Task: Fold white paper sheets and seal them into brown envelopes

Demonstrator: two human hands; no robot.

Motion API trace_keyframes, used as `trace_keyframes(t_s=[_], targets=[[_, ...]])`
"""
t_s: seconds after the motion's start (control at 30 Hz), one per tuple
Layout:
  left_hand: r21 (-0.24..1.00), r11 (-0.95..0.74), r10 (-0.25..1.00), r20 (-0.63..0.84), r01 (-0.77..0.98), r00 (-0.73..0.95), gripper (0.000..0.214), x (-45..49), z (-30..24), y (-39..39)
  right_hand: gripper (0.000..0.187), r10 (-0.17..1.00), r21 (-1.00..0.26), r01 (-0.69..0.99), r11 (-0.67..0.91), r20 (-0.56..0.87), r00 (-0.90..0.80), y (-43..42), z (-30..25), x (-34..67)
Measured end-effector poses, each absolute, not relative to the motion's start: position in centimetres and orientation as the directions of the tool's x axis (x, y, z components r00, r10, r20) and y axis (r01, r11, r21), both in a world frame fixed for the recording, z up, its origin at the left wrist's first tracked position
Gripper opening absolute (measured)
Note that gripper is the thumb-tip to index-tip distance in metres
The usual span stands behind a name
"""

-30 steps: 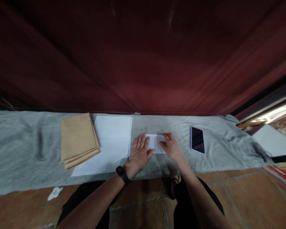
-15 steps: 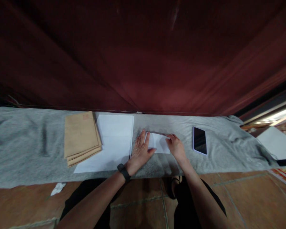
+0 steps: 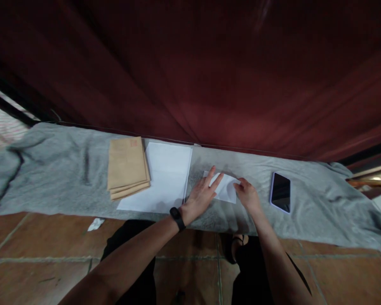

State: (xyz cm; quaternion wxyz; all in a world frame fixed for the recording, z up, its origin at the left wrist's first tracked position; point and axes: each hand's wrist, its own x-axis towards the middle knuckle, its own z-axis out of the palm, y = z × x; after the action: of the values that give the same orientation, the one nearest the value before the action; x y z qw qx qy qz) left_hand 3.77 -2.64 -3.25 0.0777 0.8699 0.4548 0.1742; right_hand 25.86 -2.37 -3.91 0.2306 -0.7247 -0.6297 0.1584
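Observation:
A small folded sheet of white paper (image 3: 226, 189) lies on the grey cloth between my hands. My left hand (image 3: 203, 195), with a dark band on the wrist, reaches over its left part with fingers spread, the fingertips on the paper. At the paper's right end my right hand (image 3: 247, 195) pinches the edge between thumb and fingers. To the left rest larger white sheets (image 3: 168, 178), partly covered by a stack of brown envelopes (image 3: 127, 163).
The grey cloth (image 3: 66, 169) covers a long narrow bench. A phone (image 3: 280, 192) in a pale purple case lies right of my right hand. A dark red curtain (image 3: 203, 84) hangs behind. A crumpled white tissue (image 3: 95, 224) is on the tiled floor.
The camera view has turned, so the bench now slopes down to the right. My left hand's fingers have slid across the paper toward the upper right; my right hand still grips its right end.

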Motion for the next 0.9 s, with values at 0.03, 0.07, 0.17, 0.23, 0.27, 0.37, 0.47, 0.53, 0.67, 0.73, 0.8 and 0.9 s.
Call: trace_keyframes(t_s=[0.03,0.07,0.17,0.23,0.27,0.37,0.47,0.53,0.67,0.73,0.8,0.9], targets=[[0.270,-0.597,0.801,0.234,0.755,0.550,0.086,3.8,-3.1,-2.8,0.027,0.986,-0.517,0.850,-0.106,0.056,0.157,-2.4,-3.8,25.7],[0.248,-0.618,0.786,0.234,0.746,0.573,0.086,3.7,-2.9,-3.0,0.028,0.987,-0.506,0.856,-0.107,0.051,0.154,-2.5,-3.7,25.5],[0.193,-0.668,0.743,0.228,0.719,0.629,0.088,3.6,-2.3,-3.4,0.031,0.989,-0.489,0.866,-0.103,0.047,0.144,-2.6,-3.6,25.1],[0.178,-0.679,0.732,0.227,0.712,0.642,0.089,3.5,-2.0,-3.5,0.033,0.988,-0.478,0.873,-0.099,0.057,0.143,-2.7,-3.6,25.0],[0.178,-0.680,0.732,0.228,0.712,0.642,0.089,3.5,-1.9,-3.6,0.034,0.988,-0.472,0.877,-0.094,0.063,0.139,-2.7,-3.6,24.9],[0.206,-0.675,0.737,0.231,0.709,0.635,0.089,3.4,-1.9,-3.6,0.037,0.989,-0.451,0.890,-0.064,0.088,0.116,-2.7,-3.8,24.8],[0.273,-0.659,0.752,0.222,0.701,0.621,0.091,3.4,-2.2,-3.4,0.038,0.988,-0.440,0.897,-0.047,0.109,0.105,-2.8,-4.0,24.7],[0.361,-0.636,0.770,0.228,0.682,0.596,0.091,3.5,-2.7,-3.1,0.039,0.987,-0.452,0.891,-0.047,0.117,0.111,-2.8,-4.2,24.6],[0.623,-0.504,0.854,0.253,0.599,0.455,0.096,3.6,-3.8,-2.3,0.043,0.984,-0.469,0.882,-0.050,0.129,0.125,-2.9,-4.5,24.6],[0.712,-0.420,0.897,0.233,0.563,0.374,0.100,3.6,-4.3,-1.8,0.047,0.981,-0.456,0.889,-0.045,0.147,0.125,-2.9,-4.7,24.6],[0.755,-0.366,0.921,0.212,0.544,0.327,0.101,3.6,-4.5,-1.4,0.051,0.976,-0.435,0.900,-0.037,0.176,0.125,-3.0,-4.9,24.6],[0.779,-0.331,0.935,0.196,0.532,0.295,0.100,3.6,-4.5,-1.1,0.052,0.962,-0.407,0.914,-0.005,0.246,0.115,-3.2,-5.3,24.1]])
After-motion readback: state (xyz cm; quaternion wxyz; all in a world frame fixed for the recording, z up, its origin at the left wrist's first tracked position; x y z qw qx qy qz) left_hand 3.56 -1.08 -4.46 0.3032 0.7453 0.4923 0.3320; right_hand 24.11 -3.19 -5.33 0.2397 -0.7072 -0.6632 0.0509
